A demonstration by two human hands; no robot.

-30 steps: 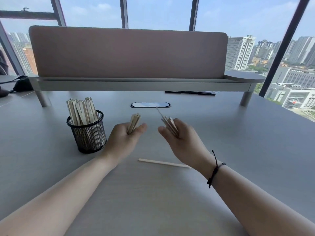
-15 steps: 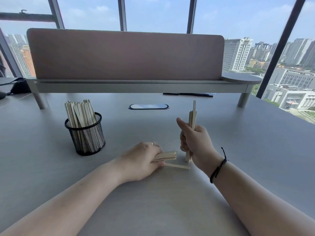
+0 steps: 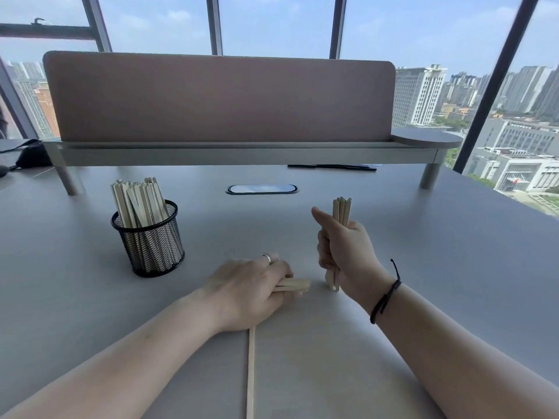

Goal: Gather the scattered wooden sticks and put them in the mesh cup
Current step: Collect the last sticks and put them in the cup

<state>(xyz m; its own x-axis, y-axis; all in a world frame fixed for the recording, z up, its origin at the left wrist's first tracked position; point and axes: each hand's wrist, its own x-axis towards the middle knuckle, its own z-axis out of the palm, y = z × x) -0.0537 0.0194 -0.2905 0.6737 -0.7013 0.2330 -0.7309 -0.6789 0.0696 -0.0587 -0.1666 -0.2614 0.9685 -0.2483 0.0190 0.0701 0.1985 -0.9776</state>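
A black mesh cup (image 3: pixel 150 241) stands left of centre on the grey table, holding many pale wooden sticks upright. My left hand (image 3: pixel 248 290) rests knuckles up on the table, closed on a small bundle of sticks (image 3: pixel 295 285) that pokes out to the right. One long stick (image 3: pixel 250 370) runs from under that hand toward me. My right hand (image 3: pixel 344 246) holds a second bundle of sticks (image 3: pixel 341 210) upright, its lower ends touching the table.
A pink desk divider (image 3: pixel 217 98) on a grey raised shelf (image 3: pixel 242 152) crosses the back of the table. An oval cable port (image 3: pixel 261 189) lies behind the hands. A dark pen (image 3: pixel 331 167) lies under the shelf. Black items (image 3: pixel 28 157) sit far left.
My left hand dropped onto the table and took up the loose stick, which now points toward me. My right hand turned its bundle upright and evened the ends against the table.
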